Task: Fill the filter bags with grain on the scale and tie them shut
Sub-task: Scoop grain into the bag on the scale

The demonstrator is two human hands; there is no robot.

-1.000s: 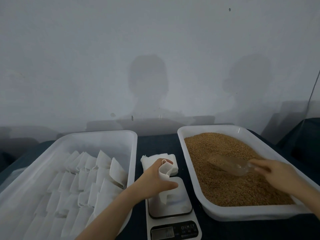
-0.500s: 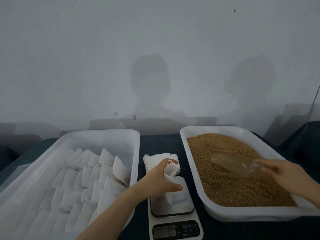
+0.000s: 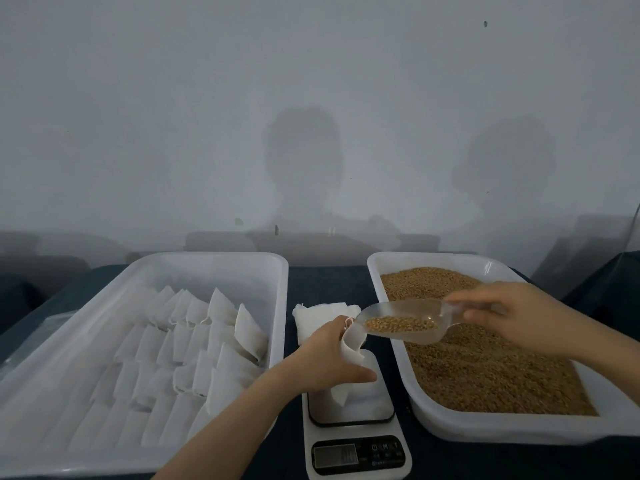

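Plastic scoop (image 3: pixel 420 311) at bag (image 3: pixel 352 342) mouth.
Your left hand (image 3: pixel 327 358) pinches the bag, your right hand (image 3: pixel 509 315) grips the scoop; a fast tilt may spill grain (image 3: pixel 394 324).

On the black panel (image 3: pixel 358 455) of the white digital kitchen scale (image 3: pixel 353 415) we read only "M" and "T"; its display digits blur.

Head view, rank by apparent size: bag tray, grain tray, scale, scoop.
1-2. bag tray and grain tray: look alike, and both are cut by the frame edge, so I am not ranking them.
3. scale, partly hidden by the left hand and its filter bag.
4. scoop, held by the right hand.
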